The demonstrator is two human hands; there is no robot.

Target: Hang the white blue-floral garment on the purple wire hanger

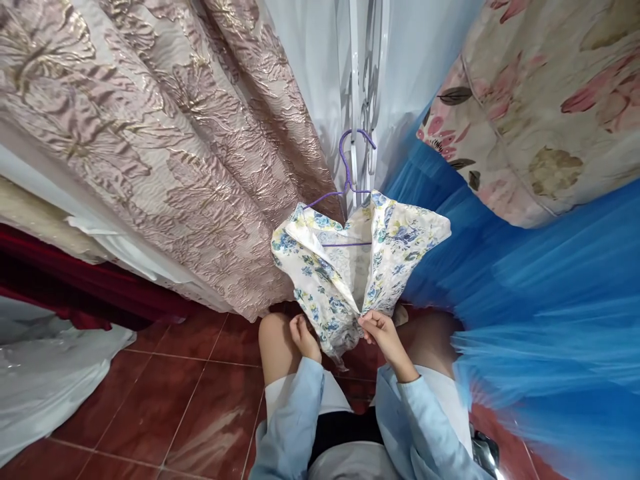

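Note:
A white sleeveless top (325, 287) printed with blue and yellow flowers hangs on a purple hanger (346, 167), its neckline gaping open. At the bottom of the V-shaped opening, my right hand (379, 331) pinches a small zipper pull (360, 315). My left hand (305, 339) is beside the top's lower left edge, close to my knee. Its fingers are curled, and what they hold, if anything, is hidden. The top's hem hangs crumpled between my hands.
White metal rack bars (355, 87) rise behind the hanger, which hooks onto them. Pink-gold embossed fabric (200, 133) hangs on the left. On the right are blue tulle (550, 300) and a floral cloth (540, 120). Below lies a red tiled floor (200, 393).

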